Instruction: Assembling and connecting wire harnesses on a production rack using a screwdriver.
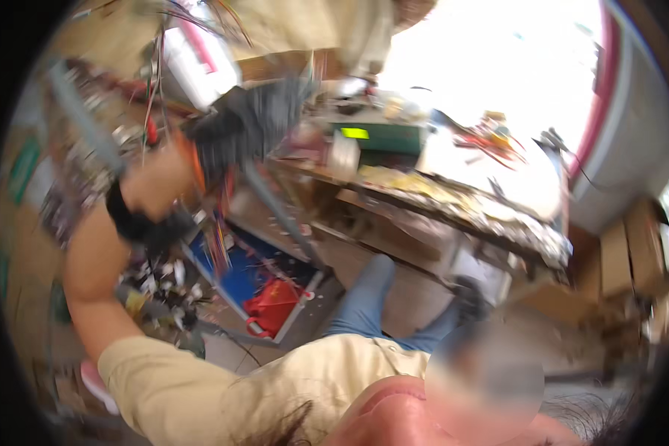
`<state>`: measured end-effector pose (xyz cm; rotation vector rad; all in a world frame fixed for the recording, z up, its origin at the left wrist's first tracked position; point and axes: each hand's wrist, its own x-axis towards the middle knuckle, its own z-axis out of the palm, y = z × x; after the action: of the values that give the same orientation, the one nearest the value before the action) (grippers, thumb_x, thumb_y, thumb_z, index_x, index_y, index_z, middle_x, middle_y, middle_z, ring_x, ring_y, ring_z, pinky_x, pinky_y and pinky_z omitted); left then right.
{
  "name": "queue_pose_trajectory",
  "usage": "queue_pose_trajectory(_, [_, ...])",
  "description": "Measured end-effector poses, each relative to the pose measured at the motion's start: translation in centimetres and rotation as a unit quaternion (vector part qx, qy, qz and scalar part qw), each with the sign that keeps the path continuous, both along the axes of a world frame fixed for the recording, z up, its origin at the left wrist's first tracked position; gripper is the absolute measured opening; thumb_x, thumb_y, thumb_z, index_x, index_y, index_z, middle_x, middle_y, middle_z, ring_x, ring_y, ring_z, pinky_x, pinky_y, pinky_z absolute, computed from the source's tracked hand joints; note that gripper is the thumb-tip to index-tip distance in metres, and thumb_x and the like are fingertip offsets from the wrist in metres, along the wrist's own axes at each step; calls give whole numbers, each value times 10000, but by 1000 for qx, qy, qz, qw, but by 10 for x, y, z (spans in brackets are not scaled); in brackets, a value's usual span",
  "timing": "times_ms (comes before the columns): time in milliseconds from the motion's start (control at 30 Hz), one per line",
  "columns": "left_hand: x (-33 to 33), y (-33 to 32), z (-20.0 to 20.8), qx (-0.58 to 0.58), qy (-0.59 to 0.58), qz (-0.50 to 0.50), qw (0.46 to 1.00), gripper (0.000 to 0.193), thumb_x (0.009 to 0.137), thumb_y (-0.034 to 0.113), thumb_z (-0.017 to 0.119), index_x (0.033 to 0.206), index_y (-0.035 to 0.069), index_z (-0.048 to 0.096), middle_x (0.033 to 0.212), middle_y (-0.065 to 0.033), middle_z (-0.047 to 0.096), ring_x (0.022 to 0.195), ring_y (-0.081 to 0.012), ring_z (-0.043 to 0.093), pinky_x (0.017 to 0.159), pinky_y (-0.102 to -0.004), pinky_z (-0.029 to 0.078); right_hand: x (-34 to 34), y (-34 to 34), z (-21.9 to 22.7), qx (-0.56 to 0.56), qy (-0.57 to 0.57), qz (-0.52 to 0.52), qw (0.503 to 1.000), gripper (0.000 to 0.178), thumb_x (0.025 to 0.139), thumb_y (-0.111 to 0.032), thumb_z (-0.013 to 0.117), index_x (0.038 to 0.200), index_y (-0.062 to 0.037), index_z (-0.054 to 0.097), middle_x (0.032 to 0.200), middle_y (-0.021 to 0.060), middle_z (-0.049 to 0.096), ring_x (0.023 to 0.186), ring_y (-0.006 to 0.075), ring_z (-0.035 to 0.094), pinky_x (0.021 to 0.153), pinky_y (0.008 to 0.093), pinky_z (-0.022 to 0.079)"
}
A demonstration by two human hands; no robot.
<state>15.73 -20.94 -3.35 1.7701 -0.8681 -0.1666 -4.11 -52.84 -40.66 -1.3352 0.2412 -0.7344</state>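
From where I stand, the gloved left grip (256, 119) is too blurred to tell whether it's spread or pinching, while wires (218, 249) hang just below it, apparently over a blue tray (249, 271) perhaps set there to catch droppings.

I had my left hand (249, 123) left of a box (392, 141) on the bench (524, 189), with cartons (623, 253) right of that bench, and a tray (247, 269) beside scraps (172, 286) left of my legs (360, 297).
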Motion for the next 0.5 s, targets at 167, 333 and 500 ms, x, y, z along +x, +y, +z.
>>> queue_pose_trajectory(167, [-50,-92,-212,436,-208,-212,849,504,776,162,565,1238,9,436,1030,-181,539,939,-316,515,815,-399,430,36,81,3,88,0,562,822,381,926,-315,438,1145,-13,520,1138,132,561,1020,228,548,891,346,439])
queue_pose_trajectory(333, [-89,-104,-292,430,164,-103,882,499,849,279,560,1276,74,401,1040,-188,547,977,-285,540,849,-402,429,62,110,-29,587,-27,501,635,386,885,-390,504,1037,-39,558,1035,155,596,979,263,571,859,419,464])
queue_pose_trajectory(500, [-103,-67,-381,17,178,-70,981,584,733,-12,677,1229,45,374,1092,-93,487,920,-166,542,745,-298,503,83,53,-23,664,-36,326,672,339,798,-356,562,846,-22,591,830,151,577,787,312,546,844,443,435])
